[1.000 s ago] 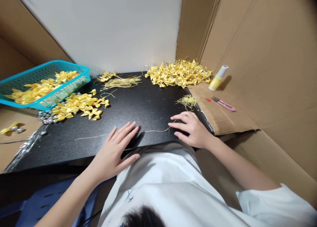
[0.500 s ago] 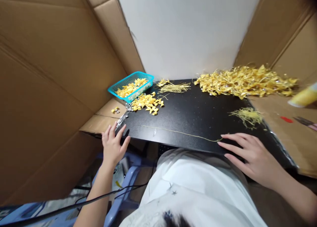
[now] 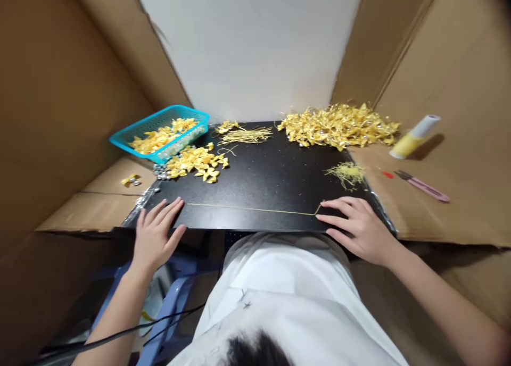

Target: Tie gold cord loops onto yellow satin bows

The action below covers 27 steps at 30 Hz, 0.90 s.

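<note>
My left hand (image 3: 156,234) lies flat with spread fingers on the front left corner of the black table top (image 3: 271,180). My right hand (image 3: 357,227) rests flat, fingers apart, at the front right edge. A long gold thread (image 3: 251,209) stretches across the table between the two hands, and its right end meets my right fingertips. Neither hand holds anything.
A turquoise basket (image 3: 162,133) of yellow ribbon bows stands at the back left, with a loose heap of bows (image 3: 195,163) beside it. A larger bow pile (image 3: 339,125) lies at the back right. Thread spool (image 3: 413,137) and pink scissors (image 3: 425,186) sit on cardboard at right.
My left hand slid from the table's front middle out to its left corner. The right hand stayed at the front right edge. The view swung left, then back toward centre.
</note>
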Each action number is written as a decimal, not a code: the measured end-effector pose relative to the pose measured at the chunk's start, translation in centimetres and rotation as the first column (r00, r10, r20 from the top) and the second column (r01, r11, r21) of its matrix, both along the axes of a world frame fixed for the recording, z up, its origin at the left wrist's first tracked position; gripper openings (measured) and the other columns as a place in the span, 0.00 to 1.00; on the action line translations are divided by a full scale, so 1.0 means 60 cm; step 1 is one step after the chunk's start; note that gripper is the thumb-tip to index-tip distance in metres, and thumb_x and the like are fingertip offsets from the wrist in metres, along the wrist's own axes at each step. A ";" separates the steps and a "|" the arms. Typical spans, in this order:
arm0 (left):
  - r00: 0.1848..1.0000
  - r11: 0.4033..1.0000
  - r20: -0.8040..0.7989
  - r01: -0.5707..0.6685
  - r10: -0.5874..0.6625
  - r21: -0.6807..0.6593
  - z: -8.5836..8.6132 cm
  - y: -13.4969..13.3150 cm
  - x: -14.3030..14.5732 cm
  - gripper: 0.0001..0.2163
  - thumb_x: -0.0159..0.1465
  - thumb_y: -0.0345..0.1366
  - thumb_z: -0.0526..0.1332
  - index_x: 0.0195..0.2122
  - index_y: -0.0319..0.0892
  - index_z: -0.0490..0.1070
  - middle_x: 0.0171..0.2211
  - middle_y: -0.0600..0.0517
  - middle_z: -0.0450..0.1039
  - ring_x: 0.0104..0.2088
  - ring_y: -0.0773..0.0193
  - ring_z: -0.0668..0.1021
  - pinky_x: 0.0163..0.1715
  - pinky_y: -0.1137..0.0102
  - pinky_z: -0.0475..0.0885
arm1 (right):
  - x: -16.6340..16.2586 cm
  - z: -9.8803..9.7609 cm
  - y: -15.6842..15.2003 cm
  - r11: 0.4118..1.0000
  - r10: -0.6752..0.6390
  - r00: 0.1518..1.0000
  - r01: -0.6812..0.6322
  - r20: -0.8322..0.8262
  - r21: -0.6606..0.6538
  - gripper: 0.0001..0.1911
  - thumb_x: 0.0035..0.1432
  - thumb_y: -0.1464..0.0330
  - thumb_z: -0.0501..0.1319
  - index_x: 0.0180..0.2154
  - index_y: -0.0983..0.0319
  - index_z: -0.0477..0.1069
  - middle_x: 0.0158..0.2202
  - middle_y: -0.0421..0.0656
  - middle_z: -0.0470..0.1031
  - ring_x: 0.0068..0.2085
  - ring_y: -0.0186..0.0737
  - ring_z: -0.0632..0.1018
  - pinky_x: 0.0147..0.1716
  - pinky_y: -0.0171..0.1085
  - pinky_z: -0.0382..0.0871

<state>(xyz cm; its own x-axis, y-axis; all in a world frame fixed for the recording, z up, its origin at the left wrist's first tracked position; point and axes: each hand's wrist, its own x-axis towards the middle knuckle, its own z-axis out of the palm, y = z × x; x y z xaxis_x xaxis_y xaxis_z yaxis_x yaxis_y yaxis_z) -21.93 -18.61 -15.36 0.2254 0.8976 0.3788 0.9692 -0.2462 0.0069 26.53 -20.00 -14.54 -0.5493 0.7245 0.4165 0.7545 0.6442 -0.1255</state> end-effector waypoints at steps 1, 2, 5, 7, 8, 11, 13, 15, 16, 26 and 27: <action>1.000 1.000 0.006 0.003 -0.003 0.013 -0.001 0.000 0.000 0.28 0.67 0.41 0.51 0.68 0.52 0.48 0.63 0.47 0.63 0.64 0.46 0.62 0.64 0.46 0.46 | 0.002 0.003 -0.001 1.000 -0.005 1.000 0.005 0.005 -0.008 0.14 0.63 0.64 0.57 0.48 0.55 0.76 0.54 0.47 0.73 0.53 0.50 0.69 0.52 0.52 0.62; 1.000 1.000 0.014 0.005 -0.005 0.027 -0.002 0.001 0.001 0.29 0.67 0.41 0.52 0.69 0.54 0.47 0.64 0.49 0.62 0.64 0.45 0.62 0.64 0.46 0.47 | 0.004 0.005 -0.002 1.000 -0.010 1.000 0.010 0.010 -0.015 0.14 0.63 0.64 0.57 0.48 0.55 0.76 0.54 0.47 0.73 0.53 0.50 0.69 0.52 0.52 0.62; 0.999 0.998 0.035 -0.005 0.002 0.067 -0.005 0.001 0.005 0.29 0.67 0.42 0.52 0.68 0.62 0.44 0.65 0.57 0.59 0.64 0.47 0.62 0.64 0.46 0.48 | 0.008 0.008 -0.004 1.000 -0.018 1.000 0.019 0.017 -0.025 0.14 0.63 0.64 0.57 0.48 0.55 0.76 0.53 0.47 0.74 0.52 0.49 0.70 0.52 0.51 0.62; 0.999 0.995 0.040 -0.014 0.010 0.097 -0.009 0.003 0.004 0.27 0.68 0.43 0.50 0.68 0.62 0.46 0.65 0.57 0.60 0.64 0.49 0.63 0.64 0.47 0.49 | 0.009 0.008 -0.004 1.000 -0.017 1.000 0.017 0.023 -0.016 0.14 0.64 0.64 0.56 0.48 0.56 0.76 0.53 0.47 0.74 0.52 0.48 0.70 0.51 0.50 0.61; 0.999 0.993 0.041 -0.015 0.010 0.115 -0.012 0.005 0.003 0.26 0.68 0.44 0.49 0.67 0.59 0.49 0.64 0.55 0.62 0.64 0.49 0.63 0.65 0.48 0.48 | 0.009 0.008 -0.003 1.000 -0.014 1.000 0.014 0.027 -0.001 0.14 0.64 0.65 0.56 0.48 0.56 0.76 0.52 0.47 0.74 0.52 0.48 0.69 0.51 0.50 0.61; 0.999 0.987 0.035 -0.001 -0.004 0.163 -0.022 0.011 -0.006 0.24 0.69 0.45 0.46 0.65 0.50 0.57 0.61 0.48 0.67 0.63 0.50 0.64 0.65 0.50 0.47 | 0.009 0.009 -0.001 0.996 -0.002 0.998 -0.003 0.057 0.084 0.14 0.64 0.66 0.56 0.47 0.58 0.76 0.51 0.47 0.75 0.51 0.48 0.69 0.50 0.49 0.60; 0.999 0.983 0.029 0.016 -0.022 0.181 -0.026 0.015 -0.011 0.24 0.68 0.45 0.46 0.64 0.47 0.59 0.60 0.46 0.67 0.63 0.51 0.64 0.65 0.50 0.47 | 0.009 0.011 0.000 0.991 -0.001 0.996 -0.011 0.086 0.136 0.14 0.64 0.65 0.56 0.47 0.59 0.76 0.50 0.47 0.76 0.51 0.48 0.69 0.49 0.48 0.59; 0.998 0.978 0.030 0.040 -0.047 0.205 -0.029 0.017 -0.014 0.24 0.68 0.45 0.47 0.64 0.46 0.60 0.59 0.44 0.68 0.63 0.50 0.64 0.65 0.50 0.47 | 0.010 0.013 0.001 0.988 -0.006 0.994 -0.011 0.109 0.157 0.14 0.65 0.65 0.56 0.47 0.60 0.76 0.50 0.47 0.77 0.50 0.48 0.69 0.49 0.47 0.58; 0.998 0.975 0.031 0.052 -0.060 0.216 -0.030 0.018 -0.015 0.24 0.68 0.45 0.47 0.64 0.45 0.61 0.59 0.43 0.68 0.63 0.50 0.64 0.65 0.50 0.48 | 0.010 0.014 0.001 0.987 -0.010 0.993 -0.008 0.116 0.158 0.14 0.65 0.64 0.56 0.47 0.60 0.76 0.50 0.47 0.77 0.50 0.48 0.69 0.49 0.47 0.58; 0.996 0.964 0.030 0.076 -0.087 0.255 -0.034 0.020 -0.017 0.25 0.68 0.45 0.48 0.64 0.46 0.60 0.58 0.43 0.69 0.63 0.49 0.65 0.64 0.48 0.49 | 0.012 0.012 -0.004 0.988 -0.074 0.990 0.057 0.120 0.145 0.15 0.65 0.64 0.55 0.47 0.60 0.76 0.50 0.47 0.76 0.51 0.48 0.69 0.49 0.48 0.58; 0.996 0.963 0.031 0.078 -0.089 0.259 -0.034 0.020 -0.017 0.25 0.68 0.45 0.48 0.65 0.47 0.60 0.59 0.43 0.69 0.63 0.49 0.65 0.64 0.48 0.49 | 0.013 0.011 -0.004 0.988 -0.080 0.990 0.063 0.117 0.139 0.15 0.65 0.64 0.55 0.47 0.60 0.75 0.51 0.47 0.76 0.51 0.48 0.69 0.50 0.48 0.58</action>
